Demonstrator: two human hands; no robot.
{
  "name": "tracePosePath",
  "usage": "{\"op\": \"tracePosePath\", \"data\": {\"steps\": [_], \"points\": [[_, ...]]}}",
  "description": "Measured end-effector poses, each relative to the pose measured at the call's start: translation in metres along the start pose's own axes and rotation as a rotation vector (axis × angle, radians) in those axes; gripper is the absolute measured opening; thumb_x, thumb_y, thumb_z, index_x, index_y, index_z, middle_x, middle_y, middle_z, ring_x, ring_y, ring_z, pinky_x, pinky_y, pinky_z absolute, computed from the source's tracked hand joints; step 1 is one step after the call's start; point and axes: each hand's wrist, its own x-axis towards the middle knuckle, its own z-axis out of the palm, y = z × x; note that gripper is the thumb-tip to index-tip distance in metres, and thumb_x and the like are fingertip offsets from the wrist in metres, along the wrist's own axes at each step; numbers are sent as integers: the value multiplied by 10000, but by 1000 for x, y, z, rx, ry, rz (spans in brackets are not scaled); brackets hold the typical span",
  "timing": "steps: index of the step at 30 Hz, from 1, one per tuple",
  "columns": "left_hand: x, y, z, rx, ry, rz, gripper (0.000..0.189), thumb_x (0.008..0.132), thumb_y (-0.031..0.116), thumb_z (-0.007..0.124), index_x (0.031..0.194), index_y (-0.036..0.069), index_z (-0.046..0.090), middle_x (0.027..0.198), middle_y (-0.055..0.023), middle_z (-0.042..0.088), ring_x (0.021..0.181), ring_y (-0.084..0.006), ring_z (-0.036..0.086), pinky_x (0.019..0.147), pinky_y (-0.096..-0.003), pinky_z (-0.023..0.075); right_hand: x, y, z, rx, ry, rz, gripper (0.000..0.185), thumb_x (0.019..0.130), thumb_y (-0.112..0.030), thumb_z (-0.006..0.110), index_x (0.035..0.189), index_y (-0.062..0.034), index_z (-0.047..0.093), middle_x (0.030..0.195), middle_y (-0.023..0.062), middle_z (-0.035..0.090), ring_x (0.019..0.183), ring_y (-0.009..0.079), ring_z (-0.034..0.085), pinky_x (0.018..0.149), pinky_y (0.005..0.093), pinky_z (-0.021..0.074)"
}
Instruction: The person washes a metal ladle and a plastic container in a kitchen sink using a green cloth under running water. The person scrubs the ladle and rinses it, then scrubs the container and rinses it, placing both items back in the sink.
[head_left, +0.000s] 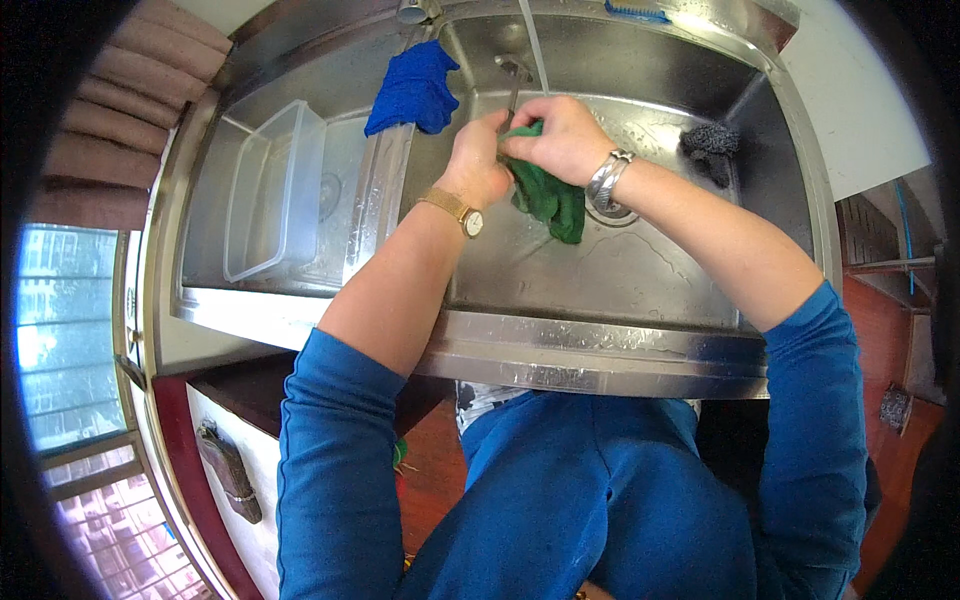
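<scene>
In the right basin of a stainless steel sink (525, 285), a green cloth (551, 202) hangs down between my two hands. My right hand (562, 139) pinches its upper part between thumb and fingers. Just to the left, my left hand (476, 161) holds a thin metal utensil (514, 94) whose shaft points towards the back wall; what kind of utensil cannot be told, since its lower part is hidden by the hand and the cloth. A narrow stream of water (534, 45) falls behind my hands.
A blue cloth (416, 86) drapes over the divider. A clear plastic container (274, 195) stands in the left basin. At the right basin's far right lies a dark scouring pad (709, 142). A blue brush (636, 12) rests on the back rim, and a drain (611, 214) lies beneath my right wrist.
</scene>
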Motion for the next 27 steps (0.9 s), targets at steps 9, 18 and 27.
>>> {"op": "tracePosePath", "data": {"steps": [9,18,27], "points": [[8,-5,-5,14,87,18,311,958,214,396,1148,-15,491,1085,-138,548,1001,-289,533,937,-406,400,11,-7,16,-89,-92,231,381,634,-313,701,796,28,660,741,188,654,664,251,638,641,347,498],[0,9,-1,99,-75,-142,301,953,288,404,845,18,485,885,-163,556,916,-370,544,910,-612,369,-14,42,-13,-154,-249,404,342,631,-266,709,835,8,696,797,197,669,747,275,660,725,347,515],[17,30,21,383,-22,-375,291,943,275,429,888,3,519,654,-13,427,525,-122,370,665,-391,454,-32,44,-47,-222,-248,249,324,639,-300,712,815,-28,700,806,182,667,765,293,648,733,357,512]]}}
